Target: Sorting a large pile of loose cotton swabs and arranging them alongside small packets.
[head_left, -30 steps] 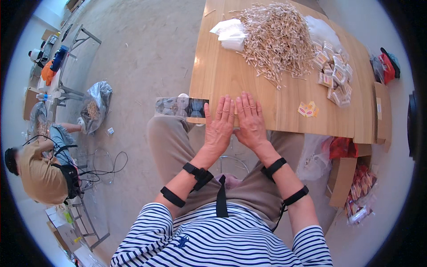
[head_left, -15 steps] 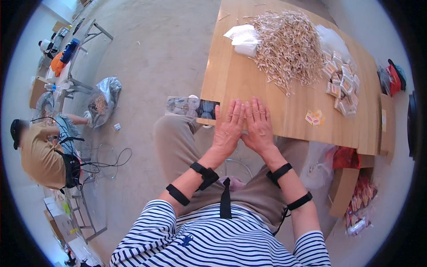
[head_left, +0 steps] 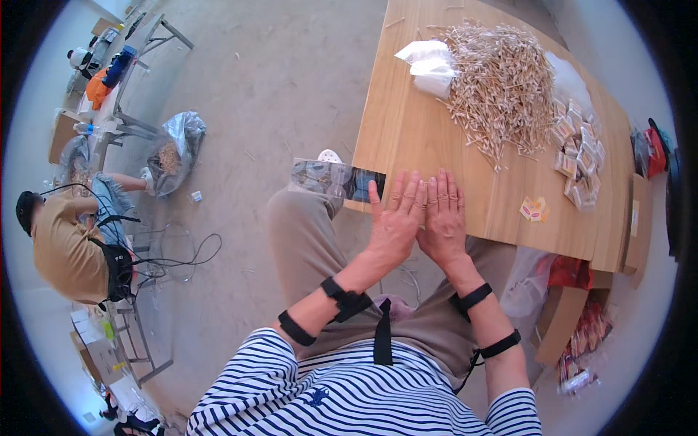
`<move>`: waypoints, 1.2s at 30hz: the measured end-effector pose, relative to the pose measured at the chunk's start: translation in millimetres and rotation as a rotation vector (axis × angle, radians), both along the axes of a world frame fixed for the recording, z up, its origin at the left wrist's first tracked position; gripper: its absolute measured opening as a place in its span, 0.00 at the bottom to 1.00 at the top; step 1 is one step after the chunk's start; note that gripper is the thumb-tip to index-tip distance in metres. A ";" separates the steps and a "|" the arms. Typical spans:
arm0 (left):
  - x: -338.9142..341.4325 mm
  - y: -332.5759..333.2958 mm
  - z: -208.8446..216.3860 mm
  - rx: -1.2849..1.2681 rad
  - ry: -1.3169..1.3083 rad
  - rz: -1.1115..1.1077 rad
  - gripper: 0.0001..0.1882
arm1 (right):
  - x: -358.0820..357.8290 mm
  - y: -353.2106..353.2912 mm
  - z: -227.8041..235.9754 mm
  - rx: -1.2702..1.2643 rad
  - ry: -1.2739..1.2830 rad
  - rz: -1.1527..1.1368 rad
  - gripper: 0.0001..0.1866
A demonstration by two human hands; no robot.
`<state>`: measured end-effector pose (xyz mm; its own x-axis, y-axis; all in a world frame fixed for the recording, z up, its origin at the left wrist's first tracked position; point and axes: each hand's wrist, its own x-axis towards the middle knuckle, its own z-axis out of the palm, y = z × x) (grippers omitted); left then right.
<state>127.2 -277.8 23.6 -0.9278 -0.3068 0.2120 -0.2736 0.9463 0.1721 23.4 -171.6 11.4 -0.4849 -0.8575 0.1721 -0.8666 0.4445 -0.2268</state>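
Observation:
My left hand (head_left: 396,229) lies palm down at the near edge of the wooden table (head_left: 407,138), fingers stretched out, thumb spread to the left. My right hand (head_left: 443,229) rests flat beside it, its fingers straight, and the two hands touch or nearly touch. Neither holds anything that I can see. By my left thumb, a glossy strip (head_left: 320,178) with a dark end sticks out past the table's left edge. Farther back is a large heap of cotton swabs (head_left: 498,91). Several small yellow-and-white cards (head_left: 534,209) lie to the right of my right hand.
White plastic bags (head_left: 435,78) touch the heap's left side. Several small packs of swabs (head_left: 579,160) are piled at the right. An opened cardboard box (head_left: 561,320) stands below the table's right end. Left, another person (head_left: 73,247) sits near a clear bag of swabs (head_left: 171,156).
The whole scene has shifted right and slightly down in the picture. My hands keep the same flat pose at the table edge.

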 end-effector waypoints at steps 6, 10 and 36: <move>46.5 -68.9 30.4 0.208 0.149 0.182 0.50 | 1.5 -1.4 20.0 0.054 -0.077 -0.015 0.63; 55.7 -101.8 12.4 0.302 0.218 0.343 0.41 | 4.1 -4.4 24.9 0.058 -0.097 0.001 0.63; 21.7 -126.5 1.6 0.473 0.137 0.192 0.29 | 40.7 -49.0 18.0 0.017 -0.164 0.029 0.64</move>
<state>148.9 -404.3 25.2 -0.8190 -0.5602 0.1243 -0.3798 0.6915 0.6145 64.1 -220.6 29.4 -0.4800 -0.8738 0.0781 -0.8311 0.4244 -0.3595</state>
